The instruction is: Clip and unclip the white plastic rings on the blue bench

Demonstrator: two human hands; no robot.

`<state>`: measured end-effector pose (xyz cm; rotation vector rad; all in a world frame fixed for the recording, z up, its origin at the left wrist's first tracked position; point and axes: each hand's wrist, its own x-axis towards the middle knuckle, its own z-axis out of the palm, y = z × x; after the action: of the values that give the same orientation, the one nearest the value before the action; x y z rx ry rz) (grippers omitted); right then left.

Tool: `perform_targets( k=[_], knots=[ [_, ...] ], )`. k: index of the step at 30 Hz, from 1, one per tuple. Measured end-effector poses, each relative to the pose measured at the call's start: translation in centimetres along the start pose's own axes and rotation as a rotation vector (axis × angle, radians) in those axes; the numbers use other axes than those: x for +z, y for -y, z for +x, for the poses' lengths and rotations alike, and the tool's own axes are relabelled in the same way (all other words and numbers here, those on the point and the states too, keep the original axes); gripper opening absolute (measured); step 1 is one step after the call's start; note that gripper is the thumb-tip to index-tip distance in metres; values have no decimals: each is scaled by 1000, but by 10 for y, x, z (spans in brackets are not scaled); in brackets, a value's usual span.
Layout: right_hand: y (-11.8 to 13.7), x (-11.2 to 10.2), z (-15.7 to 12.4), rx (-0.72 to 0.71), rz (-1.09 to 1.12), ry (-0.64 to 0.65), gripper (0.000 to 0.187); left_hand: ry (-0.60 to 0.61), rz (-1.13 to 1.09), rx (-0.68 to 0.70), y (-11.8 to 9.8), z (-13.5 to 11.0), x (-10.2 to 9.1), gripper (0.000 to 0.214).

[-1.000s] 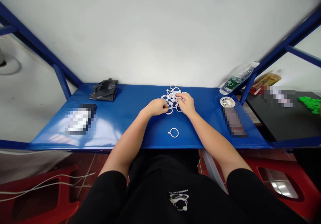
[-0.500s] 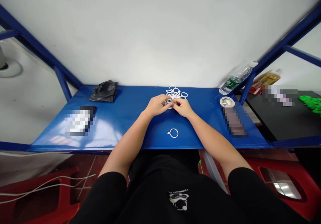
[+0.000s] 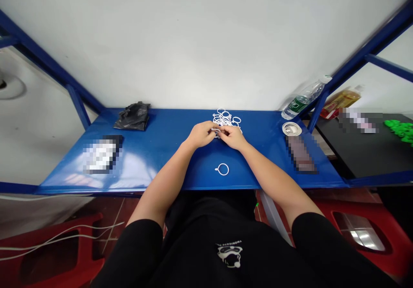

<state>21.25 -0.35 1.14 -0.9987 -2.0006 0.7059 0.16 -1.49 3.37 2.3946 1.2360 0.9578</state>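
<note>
My left hand (image 3: 202, 134) and my right hand (image 3: 233, 137) meet just in front of a pile of white plastic rings (image 3: 222, 118). Between their fingertips is a white ring (image 3: 216, 130), pinched from both sides and partly hidden by the fingers. Nearer to me, a single white ring (image 3: 223, 169) with a small eyelet on its left lies on the blue table (image 3: 167, 150).
A crumpled black plastic bag (image 3: 133, 116) and a blurred-out item (image 3: 102, 154) lie on the left. At right are a water bottle (image 3: 306, 98), a white tape roll (image 3: 292, 128) and another blurred item (image 3: 301, 154). Blue frame bars (image 3: 77, 105) rise at both ends.
The fingers of both hands have shifted slightly around the pinched ring, and my right hand has moved a little left. The single ring and the pile stay in place.
</note>
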Motion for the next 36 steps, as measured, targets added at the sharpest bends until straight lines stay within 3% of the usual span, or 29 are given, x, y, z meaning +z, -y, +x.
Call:
perform_targets(
  k=[20,27,36],
  knots=[
    [2,1,-1,-61,-64,-16,21,60,-55,-30,5,1,-3,36],
    [1,-1,-2,-32,-46,-47,21,24,-28,-117,6,1,1,40],
    [2,4,-2,-57,-53,11,18,35,37,-100,5,1,0,28]
  ],
)
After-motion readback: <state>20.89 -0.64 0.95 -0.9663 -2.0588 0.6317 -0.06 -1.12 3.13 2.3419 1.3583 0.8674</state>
